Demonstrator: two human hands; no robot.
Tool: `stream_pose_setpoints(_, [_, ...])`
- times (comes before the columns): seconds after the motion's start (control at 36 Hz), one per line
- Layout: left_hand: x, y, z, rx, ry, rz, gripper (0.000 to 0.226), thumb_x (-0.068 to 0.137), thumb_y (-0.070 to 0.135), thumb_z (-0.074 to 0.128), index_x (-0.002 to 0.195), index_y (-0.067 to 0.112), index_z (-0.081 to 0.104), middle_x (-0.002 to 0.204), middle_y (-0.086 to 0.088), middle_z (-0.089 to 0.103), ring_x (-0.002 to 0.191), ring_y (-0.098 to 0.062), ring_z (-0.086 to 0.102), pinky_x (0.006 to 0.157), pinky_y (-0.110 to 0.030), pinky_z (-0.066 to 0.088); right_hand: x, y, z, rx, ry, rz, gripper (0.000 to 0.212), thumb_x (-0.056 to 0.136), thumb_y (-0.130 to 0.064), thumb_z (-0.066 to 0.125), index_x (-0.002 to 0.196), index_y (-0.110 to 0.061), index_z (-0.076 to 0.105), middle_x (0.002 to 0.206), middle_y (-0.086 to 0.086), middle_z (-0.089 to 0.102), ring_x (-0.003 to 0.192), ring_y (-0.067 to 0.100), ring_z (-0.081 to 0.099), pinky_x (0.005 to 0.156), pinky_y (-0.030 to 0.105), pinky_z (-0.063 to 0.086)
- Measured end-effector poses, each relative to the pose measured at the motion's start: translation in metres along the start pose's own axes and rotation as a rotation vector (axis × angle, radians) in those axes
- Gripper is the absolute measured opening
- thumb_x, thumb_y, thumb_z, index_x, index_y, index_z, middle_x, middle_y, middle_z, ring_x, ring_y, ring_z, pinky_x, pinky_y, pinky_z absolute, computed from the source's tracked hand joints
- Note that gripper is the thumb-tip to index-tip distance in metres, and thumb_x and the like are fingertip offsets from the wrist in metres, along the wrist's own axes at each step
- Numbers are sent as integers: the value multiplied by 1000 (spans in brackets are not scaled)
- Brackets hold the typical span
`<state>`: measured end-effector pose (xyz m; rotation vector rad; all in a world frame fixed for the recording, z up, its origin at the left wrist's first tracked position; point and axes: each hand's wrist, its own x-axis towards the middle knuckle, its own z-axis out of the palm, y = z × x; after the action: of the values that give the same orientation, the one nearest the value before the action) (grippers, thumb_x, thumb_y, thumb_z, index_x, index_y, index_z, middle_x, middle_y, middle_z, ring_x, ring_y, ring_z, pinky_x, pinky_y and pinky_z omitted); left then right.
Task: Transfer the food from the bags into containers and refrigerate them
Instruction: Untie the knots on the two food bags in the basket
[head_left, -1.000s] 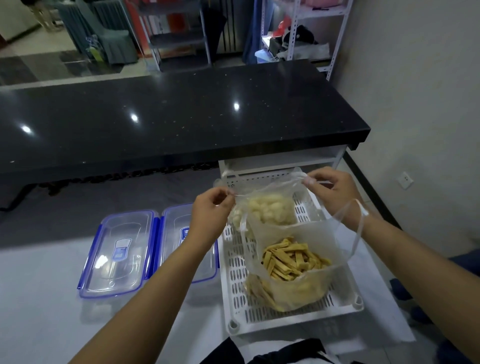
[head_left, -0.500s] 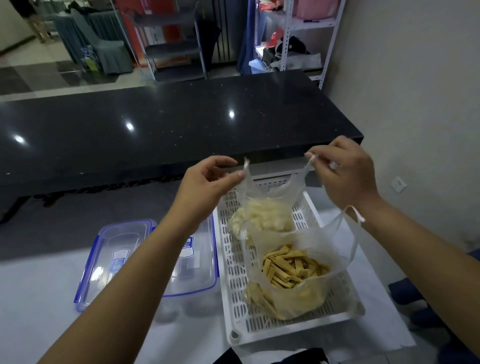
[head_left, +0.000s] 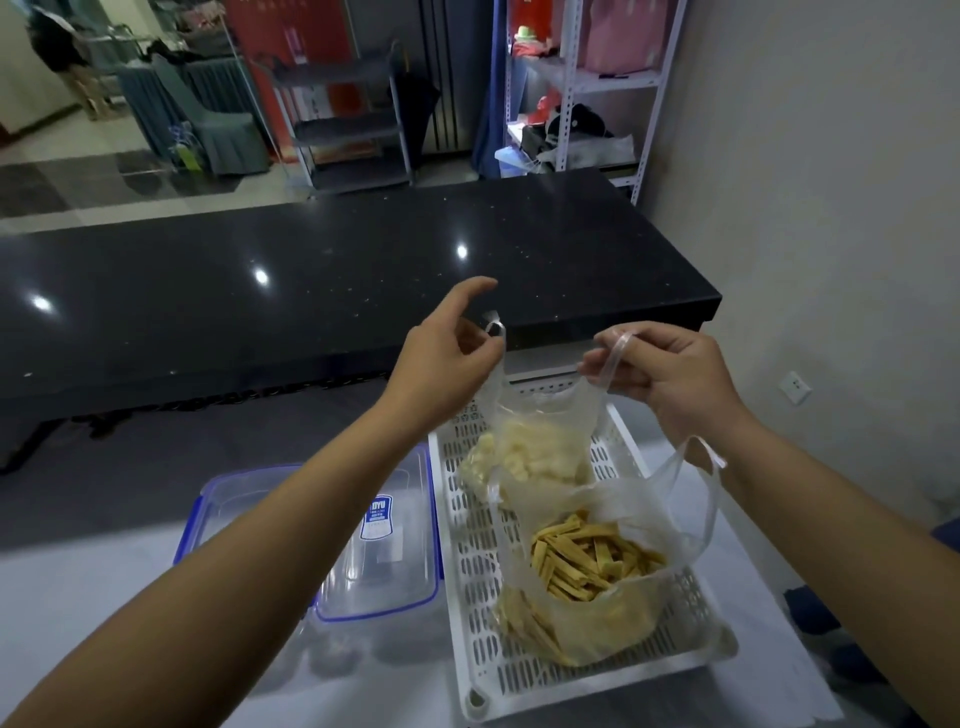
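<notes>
Leftmost, two clear containers (head_left: 374, 551) with blue-edged lids sit side by side on the white worktop (head_left: 104, 597), partly hidden under the left forearm. Next comes the left hand (head_left: 441, 358), raised above the white slotted tray (head_left: 470, 613), wrist bent: thumb and a curled finger make a tight grip on one handle loop of the far bag (head_left: 535, 441), while the index finger sticks up free. That clear bag holds pale white pieces and sits at the tray's far end. Nearer lies the open bag of yellow strips (head_left: 587, 566), its handles loose. Rightmost, the right hand (head_left: 670, 374) pinches the far bag's other handle between thumb and fingers, knuckles up.
</notes>
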<state>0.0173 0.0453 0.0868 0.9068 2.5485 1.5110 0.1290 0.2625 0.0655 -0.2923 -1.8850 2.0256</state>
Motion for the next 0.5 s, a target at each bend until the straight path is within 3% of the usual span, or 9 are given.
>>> stream_pose_setpoints(0.08, [2, -1, 6, 90, -36, -18, 72, 82, 50, 75, 144, 42, 39, 84, 9, 70, 77, 0, 68, 71, -23, 58, -2, 0, -1, 98, -6, 55, 12, 92, -14, 67, 92, -11, 79, 95, 20, 76, 90, 38, 75, 77, 42, 62])
stream_pose_setpoints(0.17, [6, 0, 11, 129, -2, -28, 61, 90, 31, 72, 143, 34, 44, 79, 7, 70, 74, -4, 68, 66, -24, 55, -4, -1, -2, 146, -25, 96, 11, 91, -13, 68, 93, -8, 78, 98, 21, 75, 85, 37, 75, 75, 44, 62])
stream_pose_setpoints(0.25, [14, 8, 6, -320, 62, -160, 40, 95, 4, 58, 130, 22, 59, 73, 3, 72, 70, -12, 71, 66, -25, 56, -5, -3, -5, 196, -46, 159, 13, 91, -12, 67, 97, -8, 77, 105, 19, 74, 83, 37, 75, 72, 43, 61])
stream_pose_setpoints(0.31, [18, 15, -2, -648, 74, -261, 34, 95, -2, 55, 122, 18, 63, 73, 0, 72, 73, -20, 74, 69, -30, 59, -6, -6, -9, 244, -50, 191, 14, 93, -10, 64, 98, -10, 77, 110, 17, 74, 81, 35, 75, 72, 42, 61])
stream_pose_setpoints(0.33, [18, 17, -5, -668, 71, -274, 31, 96, 1, 55, 120, 18, 64, 75, -2, 72, 75, -21, 74, 71, -33, 61, -7, -8, -11, 258, -53, 197, 15, 93, -11, 63, 98, -11, 77, 111, 16, 74, 80, 33, 75, 71, 42, 61])
stream_pose_setpoints(0.36, [18, 18, -8, -561, 72, -248, 27, 98, 8, 58, 121, 19, 63, 78, -3, 71, 77, -21, 74, 72, -37, 62, -9, -9, -13, 260, -59, 197, 15, 91, -12, 64, 98, -12, 77, 111, 15, 74, 78, 30, 75, 71, 42, 61])
stream_pose_setpoints(0.42, [13, 16, -9, -58, 71, -116, 31, 95, 36, 65, 124, 27, 60, 79, 1, 67, 75, -16, 69, 68, -38, 61, -11, -11, -15, 240, -81, 190, 16, 86, -15, 67, 97, -13, 78, 111, 14, 74, 73, 27, 74, 69, 41, 61])
stream_pose_setpoints(0.44, [10, 16, -7, 176, 71, -54, 42, 89, 53, 65, 124, 31, 59, 77, 6, 63, 71, -11, 64, 60, -33, 56, -12, -12, -15, 224, -94, 187, 17, 83, -17, 68, 96, -14, 78, 111, 14, 74, 71, 27, 74, 69, 41, 61])
stream_pose_setpoints(0.5, [4, 22, 1, 419, 45, 0, 57, 79, 74, 61, 122, 37, 57, 78, 17, 56, 69, -4, 58, 56, -25, 43, -14, -13, -14, 189, -112, 180, 19, 81, -19, 68, 97, -15, 78, 111, 14, 74, 70, 28, 73, 69, 42, 61])
